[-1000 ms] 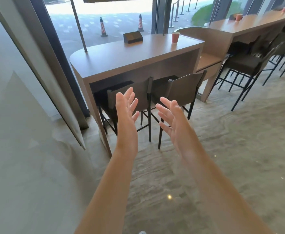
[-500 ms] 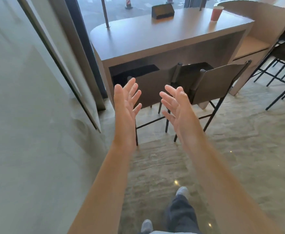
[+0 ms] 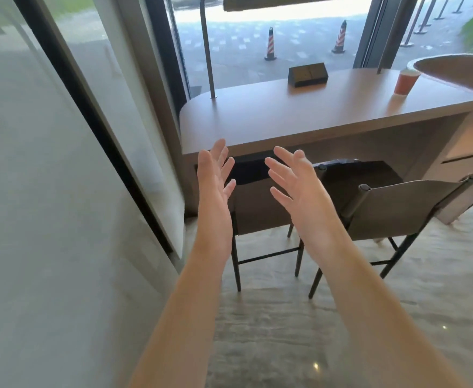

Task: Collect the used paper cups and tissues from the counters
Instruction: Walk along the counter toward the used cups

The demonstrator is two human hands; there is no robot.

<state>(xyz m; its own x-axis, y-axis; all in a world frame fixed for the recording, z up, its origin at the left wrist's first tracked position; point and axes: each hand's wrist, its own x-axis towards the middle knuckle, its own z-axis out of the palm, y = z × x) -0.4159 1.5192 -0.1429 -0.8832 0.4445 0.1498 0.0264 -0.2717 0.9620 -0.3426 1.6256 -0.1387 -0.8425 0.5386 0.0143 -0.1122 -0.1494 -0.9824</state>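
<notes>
An orange paper cup (image 3: 405,81) with a white lid stands upright at the far right end of a wooden counter (image 3: 285,119) by the window. My left hand (image 3: 214,180) and my right hand (image 3: 299,186) are both raised in front of the counter's near edge, palms facing each other, fingers spread and straight, holding nothing. Both are well short of the cup, which is up and to the right. No tissue is visible on this counter.
A dark box (image 3: 308,74) sits on the counter near the window, and a metal post (image 3: 207,49) rises from its left end. Two bar chairs (image 3: 403,208) are tucked under the counter. A glass partition (image 3: 95,121) is on the left. A second, rounded counter (image 3: 459,68) begins at the right.
I have come closer to the counter and the view has tilted up. Both hands stay raised and spread, now level with the counter's near edge. My legs have left the view.
</notes>
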